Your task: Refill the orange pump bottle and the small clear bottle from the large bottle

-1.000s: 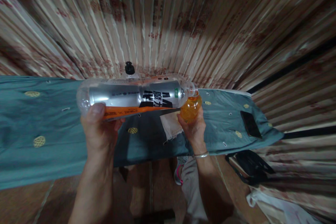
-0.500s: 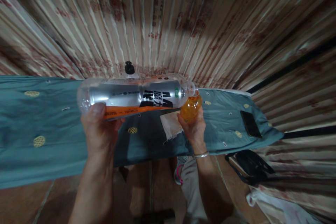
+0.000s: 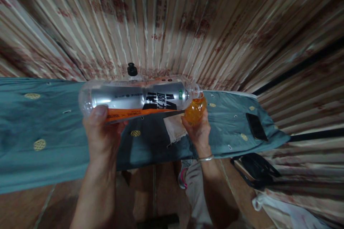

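Observation:
My left hand (image 3: 103,125) is closed round the base end of a large clear plastic bottle (image 3: 134,96) with a silver, black and orange label. The bottle lies nearly level, its uncapped neck pointing right. My right hand (image 3: 198,130), with a bangle at the wrist, grips a small container of orange liquid (image 3: 195,110). Its mouth meets the neck of the big bottle; whether liquid is flowing I cannot tell. Behind the big bottle, a black sports cap (image 3: 132,69) shows on top of a clear bottle that is mostly hidden.
A teal cloth (image 3: 53,121) with yellow motifs covers the long narrow table. On it lie a white cloth (image 3: 174,128) and, at the right, a black phone (image 3: 256,127). Pleated curtains (image 3: 172,25) hang behind. A black bag (image 3: 255,170) is on the floor at right.

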A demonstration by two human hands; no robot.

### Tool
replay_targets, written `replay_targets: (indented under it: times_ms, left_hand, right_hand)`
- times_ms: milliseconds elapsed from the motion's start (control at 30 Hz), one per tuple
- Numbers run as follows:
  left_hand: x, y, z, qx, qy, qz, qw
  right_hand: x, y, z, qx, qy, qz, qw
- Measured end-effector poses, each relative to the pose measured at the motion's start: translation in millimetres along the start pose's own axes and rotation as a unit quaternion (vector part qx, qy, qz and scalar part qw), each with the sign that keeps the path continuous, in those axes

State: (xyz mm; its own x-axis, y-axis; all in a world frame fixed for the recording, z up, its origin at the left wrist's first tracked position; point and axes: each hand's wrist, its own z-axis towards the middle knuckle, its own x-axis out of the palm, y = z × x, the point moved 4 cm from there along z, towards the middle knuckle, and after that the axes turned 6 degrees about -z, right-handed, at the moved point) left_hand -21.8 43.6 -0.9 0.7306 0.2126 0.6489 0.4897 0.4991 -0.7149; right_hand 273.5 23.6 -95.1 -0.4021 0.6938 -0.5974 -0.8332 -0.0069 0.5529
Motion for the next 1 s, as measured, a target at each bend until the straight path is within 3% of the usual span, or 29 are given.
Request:
replay_targets:
  times_ms: [1000]
  left_hand:
    - [-1.9,1,-2,-0.016,0.009,-0.018,1.0]
  right_hand:
    - [-7,11,5,0.008,0.025,0.013,1.0]
